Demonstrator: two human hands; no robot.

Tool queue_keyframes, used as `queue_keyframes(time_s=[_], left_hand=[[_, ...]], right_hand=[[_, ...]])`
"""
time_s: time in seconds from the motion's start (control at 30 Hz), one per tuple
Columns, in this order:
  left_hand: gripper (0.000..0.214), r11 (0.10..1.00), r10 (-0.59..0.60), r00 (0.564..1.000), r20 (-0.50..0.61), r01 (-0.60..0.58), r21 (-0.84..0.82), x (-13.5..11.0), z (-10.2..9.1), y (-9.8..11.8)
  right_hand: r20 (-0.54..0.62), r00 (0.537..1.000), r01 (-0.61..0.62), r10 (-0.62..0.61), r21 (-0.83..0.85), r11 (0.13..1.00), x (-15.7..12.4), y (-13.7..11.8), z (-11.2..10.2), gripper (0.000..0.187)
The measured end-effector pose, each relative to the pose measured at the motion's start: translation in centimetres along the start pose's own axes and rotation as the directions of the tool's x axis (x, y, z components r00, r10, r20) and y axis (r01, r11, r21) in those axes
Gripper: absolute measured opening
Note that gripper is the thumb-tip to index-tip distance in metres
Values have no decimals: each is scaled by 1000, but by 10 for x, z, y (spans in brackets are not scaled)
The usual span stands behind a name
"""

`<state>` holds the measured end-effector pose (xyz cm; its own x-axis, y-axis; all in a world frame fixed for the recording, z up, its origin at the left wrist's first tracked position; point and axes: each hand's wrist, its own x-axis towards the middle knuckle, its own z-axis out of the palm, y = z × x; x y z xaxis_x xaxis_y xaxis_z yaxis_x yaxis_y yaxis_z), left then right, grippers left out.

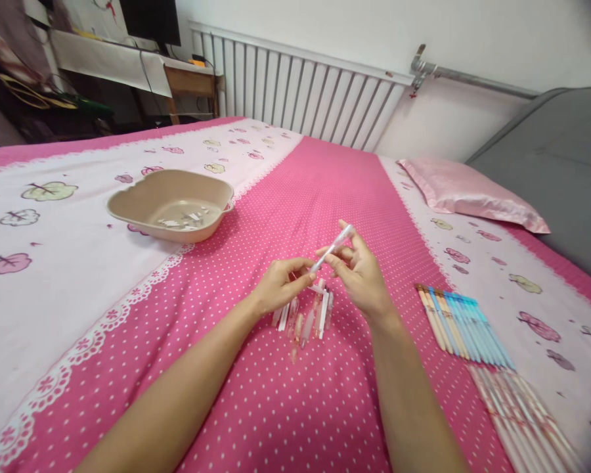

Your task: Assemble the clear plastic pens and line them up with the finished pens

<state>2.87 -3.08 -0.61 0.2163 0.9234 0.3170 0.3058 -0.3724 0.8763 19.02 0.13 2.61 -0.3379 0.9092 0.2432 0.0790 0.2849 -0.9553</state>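
Pen (333, 247): above the loose parts (307, 327).
Left hand (282, 285): fingers clamped on the pen's lower end.
Right hand (360, 276): fingers clamped farther up it.
Basin (170, 187): left of the loose parts.

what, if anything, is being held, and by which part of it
A pale pen: left fingers pinch its lower end, right fingers its middle to upper part.

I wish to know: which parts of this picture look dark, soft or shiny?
Head view: the top right corner is darkened, and deep shadow lies beneath the desk; the pinkish pens at lower right look soft; the pillow has a satiny sheen.
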Motion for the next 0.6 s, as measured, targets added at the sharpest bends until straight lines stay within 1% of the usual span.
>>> queue_keyframes(time_s=[0.13,0.23,0.37,0.47,0.6], left_hand=[[27,999,7,999,44,-5,-42,0,-1,1],[25,988,0,995,96,15,-151,0,-1,3],[23,956,-39,988,152,81,-282,-1,-1,3],[22,940,-55,985,161,106,-324,-1,-1,2],[21,947,-48,989,141,90,-309,-1,-1,2]], right_hand=[[20,1000,14,-15,34,999,0,-1,-1,69],[44,999,10,-12,50,999,-1,-4,-2,65],[72,997,-28,22,92,995,-2,-8,-3,59],[95,995,-55,44,118,992,-2,-8,-4,57],[89,995,-53,44,96,994,-1,-4,-5,53]])
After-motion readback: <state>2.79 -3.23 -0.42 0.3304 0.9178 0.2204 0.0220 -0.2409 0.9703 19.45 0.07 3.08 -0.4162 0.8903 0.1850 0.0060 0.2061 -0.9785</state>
